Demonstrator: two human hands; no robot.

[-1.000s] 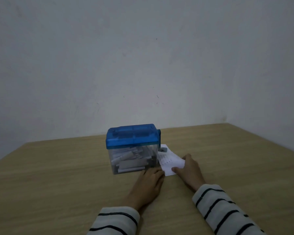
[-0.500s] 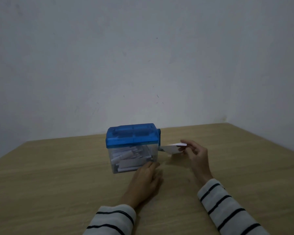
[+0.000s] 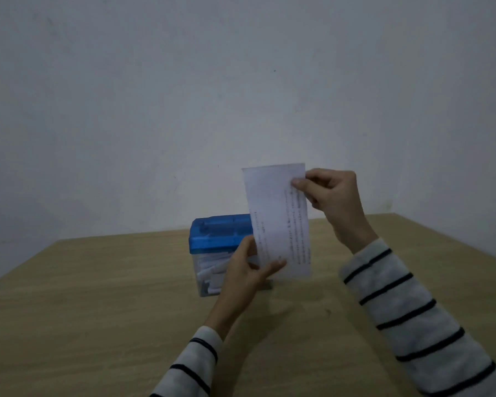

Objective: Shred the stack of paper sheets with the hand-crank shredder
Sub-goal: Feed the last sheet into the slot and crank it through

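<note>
While both hands [image 3: 248,270] [image 3: 331,196] pinched the sheet [image 3: 278,219] upright at frame centre, before the shredder [image 3: 221,233], it risked entering the slot skewed and jamming, if lowered crooked.

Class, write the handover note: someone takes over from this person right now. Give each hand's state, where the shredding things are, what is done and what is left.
Left hand: pinches the bottom edge of the paper sheet.
Right hand: pinches the sheet's upper right edge.
The sheet is held upright in the air, in front of the hand-crank shredder, which stands on the wooden table.
Done: white strips already lie in the shredder's clear bin.
Left: feed this sheet into the blue top and turn the crank. Any further sheets are not visible.
</note>
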